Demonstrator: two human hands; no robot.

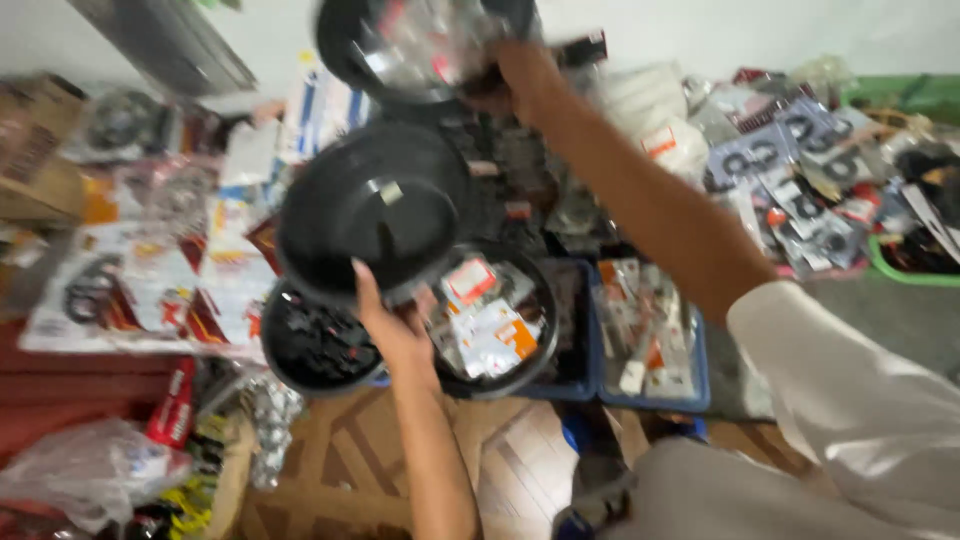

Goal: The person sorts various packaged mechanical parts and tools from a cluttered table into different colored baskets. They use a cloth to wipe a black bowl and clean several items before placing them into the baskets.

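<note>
**Kid:** What is the left hand [395, 325] doing?

**Helper:** It holds up an empty black bowl [370, 215]. The thumb is on the bowl's near edge and the fingers are tucked under it, so the hand is grasping the bowl. The bowl is tilted, and we can see right inside it. There is one little shiny bit in there.

**Kid:** And the right hand [515, 75]?

**Helper:** It is stretched far out, up near the top of the view. It grips the edge of another black bowl [420, 45]. That far bowl has clear little packets in it. It looks blurry, so I cannot tell what the packets are.

**Kid:** What is under the empty bowl?

**Helper:** Two more black bowls, down low. One low bowl [315, 350] sits just to the left of the left wrist and has small dark parts in it. The other, the bowl of packets [495, 320], sits to the right and is full of white and orange packets. The empty bowl is held above both of them.

**Kid:** What else is around?

**Helper:** Just right of the bowl of packets there are blue trays [690, 385] with more small packets. Far on the right there is a pile of flat cards with dark rings [800, 190] on them, and a green tub [905, 272]. On the left lie red and white packs [150, 290]. A clear plastic bag [85, 470] is in the near left corner. A brown cardboard sheet [350, 450] lies under the left arm. The right arm wears a white sleeve [860, 400].
</note>
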